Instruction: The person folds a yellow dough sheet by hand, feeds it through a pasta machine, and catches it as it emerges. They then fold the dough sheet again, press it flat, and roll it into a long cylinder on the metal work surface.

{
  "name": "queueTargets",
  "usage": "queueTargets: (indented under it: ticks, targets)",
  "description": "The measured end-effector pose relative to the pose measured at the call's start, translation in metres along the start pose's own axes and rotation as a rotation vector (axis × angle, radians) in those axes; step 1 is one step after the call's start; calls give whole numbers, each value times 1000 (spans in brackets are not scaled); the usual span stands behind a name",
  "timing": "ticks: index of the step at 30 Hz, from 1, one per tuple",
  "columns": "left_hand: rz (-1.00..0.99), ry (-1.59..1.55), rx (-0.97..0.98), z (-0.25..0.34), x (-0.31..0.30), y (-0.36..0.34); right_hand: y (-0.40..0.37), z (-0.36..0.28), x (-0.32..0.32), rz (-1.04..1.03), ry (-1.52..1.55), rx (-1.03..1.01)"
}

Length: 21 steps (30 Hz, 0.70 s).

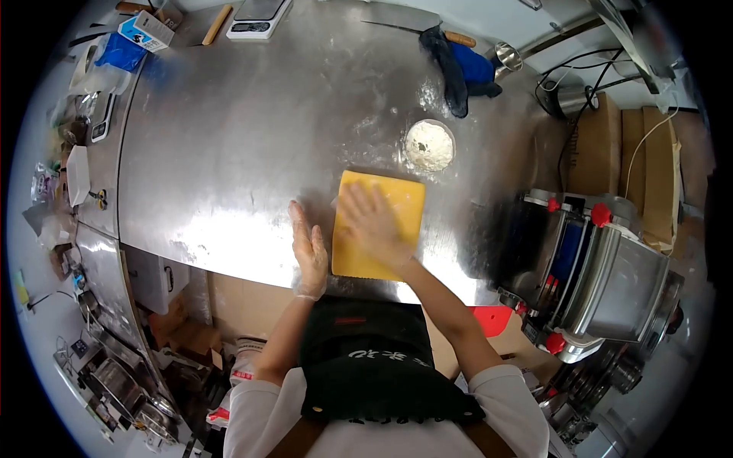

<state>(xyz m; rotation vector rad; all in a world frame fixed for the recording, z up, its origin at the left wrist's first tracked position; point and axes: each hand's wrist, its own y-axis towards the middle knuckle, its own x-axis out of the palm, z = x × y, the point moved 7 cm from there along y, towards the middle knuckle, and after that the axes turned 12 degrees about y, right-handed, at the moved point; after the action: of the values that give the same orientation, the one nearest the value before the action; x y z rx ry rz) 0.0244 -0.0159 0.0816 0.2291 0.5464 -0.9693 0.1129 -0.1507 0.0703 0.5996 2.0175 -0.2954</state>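
Observation:
A flat rectangular slab of yellow dough (pixel 374 263) lies on the steel table near its front edge. My right hand (pixel 374 225) is spread on top of the dough, somewhat smeared by motion, with its fingers apart. Just left of the slab, my left hand (pixel 309 252) stands on its side in a clear plastic glove, fingers stretched out and thumb apart. It holds nothing. Beyond the dough sits a round bowl of white flour (pixel 430 145), with loose flour dusted around it.
At the back lie a long-bladed knife (pixel 397 27), a dark blue cloth (pixel 450 69) and a metal cup (pixel 507 57). A digital scale (pixel 256 21) stands at the far left. Right of the table is a steel machine with red knobs (pixel 601 214). Scissors (pixel 99 198) rest on the left counter.

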Motion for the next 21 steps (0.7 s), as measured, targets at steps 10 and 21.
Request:
queueTargets:
  ticks: [10, 21]
  targets:
    - [-15, -76, -259, -41, -27, -19, -32, 65, -36, 176, 20, 296]
    - [-339, 55, -377, -36, 65, 7, -115, 50, -21, 451, 1, 584]
